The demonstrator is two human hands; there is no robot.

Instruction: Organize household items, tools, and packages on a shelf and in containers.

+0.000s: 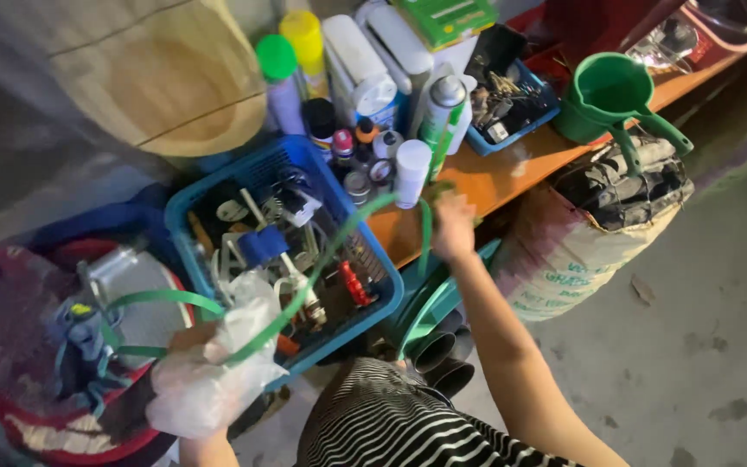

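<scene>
long flat green plastic strap (322, 259): runs from lower left of the frame, arcs over the blue plastic slotted basket (373, 259) and up to centre, just below the spray cans. your left hand (192, 359), lower left, is closed around the strap's looped end together with a crumpled clear plastic bag (218, 372); the bag hides your fingers, so how tight the hold is i cannot tell. your right hand (453, 227), centre, is closed on the strap's far end at the edge of the orange wooden shelf (494, 177); it is blurred, so the exact pinch is unclear.

risks, as a judgement: the strap lies taut across the basket and close to the white-capped spray can (411, 173) and the small bottles beside it. a sideways sweep could tip them. the strap could also snag on tools standing up in the basket, or slip from the bag-muffled hand.

containers: the blue basket holds mixed tools, a blue-handled piece and a red part. a smaller blue tray (512, 104), upper centre, holds dark metal bits. a green plastic jug (611, 95), upper right, looks empty. a woven sack (581, 233) below it holds dark lumps. a red round tub (36, 380), lower left, holds a metal plate and tangled green strap.
</scene>
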